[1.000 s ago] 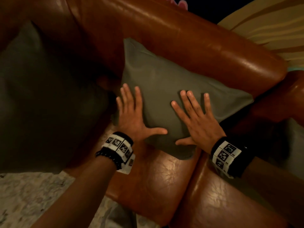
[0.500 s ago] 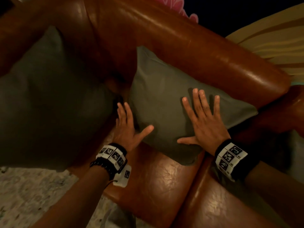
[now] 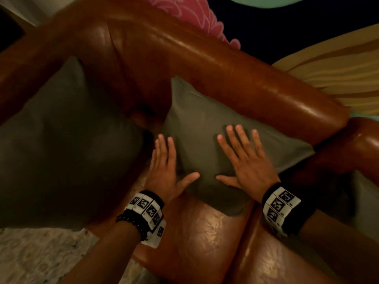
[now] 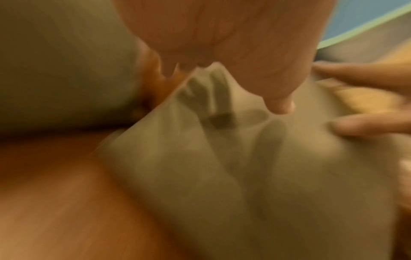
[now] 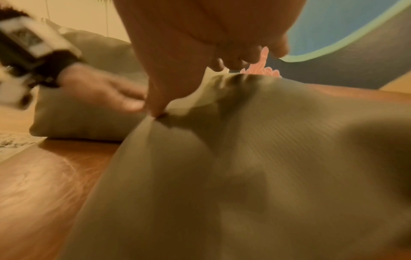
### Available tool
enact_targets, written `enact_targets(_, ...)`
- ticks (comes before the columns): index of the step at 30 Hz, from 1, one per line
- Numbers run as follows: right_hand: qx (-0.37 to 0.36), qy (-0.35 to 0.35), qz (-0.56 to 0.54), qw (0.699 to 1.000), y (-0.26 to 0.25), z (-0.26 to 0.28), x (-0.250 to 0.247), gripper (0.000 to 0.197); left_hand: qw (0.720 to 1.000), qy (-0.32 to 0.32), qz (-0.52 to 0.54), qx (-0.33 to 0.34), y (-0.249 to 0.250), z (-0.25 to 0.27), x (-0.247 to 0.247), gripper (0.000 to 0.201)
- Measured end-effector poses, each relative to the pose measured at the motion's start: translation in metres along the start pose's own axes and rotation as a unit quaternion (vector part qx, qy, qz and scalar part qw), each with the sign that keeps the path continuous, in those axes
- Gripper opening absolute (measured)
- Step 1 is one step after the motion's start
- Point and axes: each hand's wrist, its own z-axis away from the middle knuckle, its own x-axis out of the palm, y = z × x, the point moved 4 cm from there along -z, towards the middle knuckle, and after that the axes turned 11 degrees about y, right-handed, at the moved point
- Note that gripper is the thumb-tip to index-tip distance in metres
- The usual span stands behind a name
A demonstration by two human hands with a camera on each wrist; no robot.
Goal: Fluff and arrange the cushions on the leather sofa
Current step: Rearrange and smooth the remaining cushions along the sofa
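An olive-green cushion (image 3: 205,128) leans against the backrest of the brown leather sofa (image 3: 225,78). My left hand (image 3: 166,167) lies flat with straight fingers on the cushion's left edge. My right hand (image 3: 246,160) presses flat on its middle, fingers spread. The fabric dents under both palms in the wrist views, where the cushion (image 4: 244,176) (image 5: 244,176) fills most of the frame. A second, larger green cushion (image 3: 61,150) lies at the left, partly over the seat's front edge.
The seat cushions (image 3: 194,242) shine in front of me. A pale patterned rug (image 3: 41,257) shows at bottom left. Behind the sofa is a painted wall (image 3: 287,27) with pink, dark and tan shapes. A pale fabric item (image 3: 367,201) sits at the far right.
My left hand slid off toward the cushion's left edge, then came back onto it. My right hand stayed pressed flat on the cushion. The view tilted up a little.
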Motion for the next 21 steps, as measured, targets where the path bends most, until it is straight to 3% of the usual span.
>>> enact_targets(3, -0.016, 0.025, -0.011, 0.999, -0.014, -0.018, -0.006, 0.107, 0.991, 0.024, -0.054, 0.124, 0.027, -0.037, -0.019, 0.115)
enact_targets(6, -0.020, 0.018, -0.011, 1.000, -0.025, -0.034, -0.008, 0.106, 0.979, -0.003, -0.099, 0.181, 0.036, -0.072, -0.027, 0.102)
enact_targets(14, 0.025, 0.002, -0.020, 0.999, -0.036, -0.058, -0.004, 0.105, 0.970, -0.013, -0.140, 0.198, 0.011, -0.091, -0.048, 0.095)
enact_targets(21, 0.051, 0.003, -0.025, 0.998, -0.038, -0.070, -0.013, 0.084, 0.983, -0.024, -0.132, 0.125, -0.007, -0.078, -0.064, 0.098)
